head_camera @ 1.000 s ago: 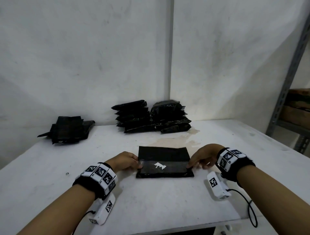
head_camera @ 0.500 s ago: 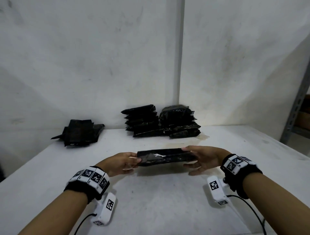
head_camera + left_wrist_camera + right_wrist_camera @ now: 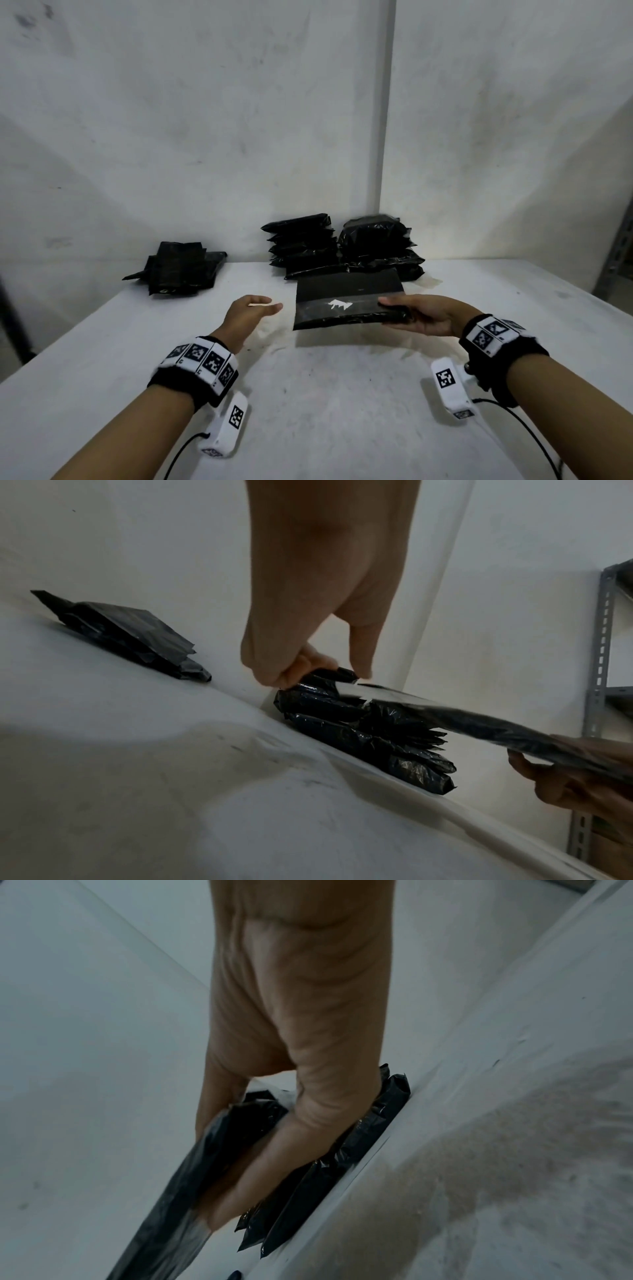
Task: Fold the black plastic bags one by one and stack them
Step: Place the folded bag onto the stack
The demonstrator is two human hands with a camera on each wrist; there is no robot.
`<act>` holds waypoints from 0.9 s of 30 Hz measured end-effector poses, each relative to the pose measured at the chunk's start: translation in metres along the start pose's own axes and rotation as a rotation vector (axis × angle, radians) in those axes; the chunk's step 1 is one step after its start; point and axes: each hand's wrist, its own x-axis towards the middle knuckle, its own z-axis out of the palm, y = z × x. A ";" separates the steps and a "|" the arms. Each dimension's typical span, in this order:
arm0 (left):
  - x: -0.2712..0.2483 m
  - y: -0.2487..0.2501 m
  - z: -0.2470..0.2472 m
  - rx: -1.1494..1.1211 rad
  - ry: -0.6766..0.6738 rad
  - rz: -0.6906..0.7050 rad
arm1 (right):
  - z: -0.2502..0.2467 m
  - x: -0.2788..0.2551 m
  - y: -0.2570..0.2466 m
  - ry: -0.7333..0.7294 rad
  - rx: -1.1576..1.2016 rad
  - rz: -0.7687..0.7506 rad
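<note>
A folded black bag with a white mark hangs above the white table, just in front of the two stacks of folded bags by the wall. My right hand grips its right end, thumb on top and fingers underneath; the right wrist view shows the bag pinched in that hand. My left hand hovers a little left of the bag, fingers relaxed and holding nothing. In the left wrist view that hand stands before the stacks.
A loose pile of unfolded black bags lies at the back left against the wall. A grey metal shelf post stands at the far right. The table's near half shows only stains.
The folded bag has gone from lying on the table to being lifted toward the back stacks. My left hand has let go of it; my right hand alone carries it.
</note>
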 end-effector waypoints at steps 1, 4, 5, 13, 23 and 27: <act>0.000 0.001 0.000 -0.023 -0.001 -0.002 | 0.000 0.000 0.000 0.008 0.009 -0.002; -0.003 0.005 0.003 -0.116 -0.088 -0.074 | 0.001 0.001 0.000 0.021 -0.001 -0.005; -0.004 0.005 0.003 -0.145 -0.112 -0.088 | 0.001 0.001 0.000 0.021 -0.001 -0.007; -0.015 0.009 0.016 -0.256 -0.254 -0.179 | 0.004 0.002 -0.001 0.005 0.026 -0.023; -0.021 0.015 0.025 -0.305 -0.349 -0.208 | 0.007 0.003 0.003 -0.008 0.004 -0.012; -0.023 0.012 0.024 -0.293 -0.397 -0.279 | 0.004 0.001 0.007 -0.029 -0.017 0.008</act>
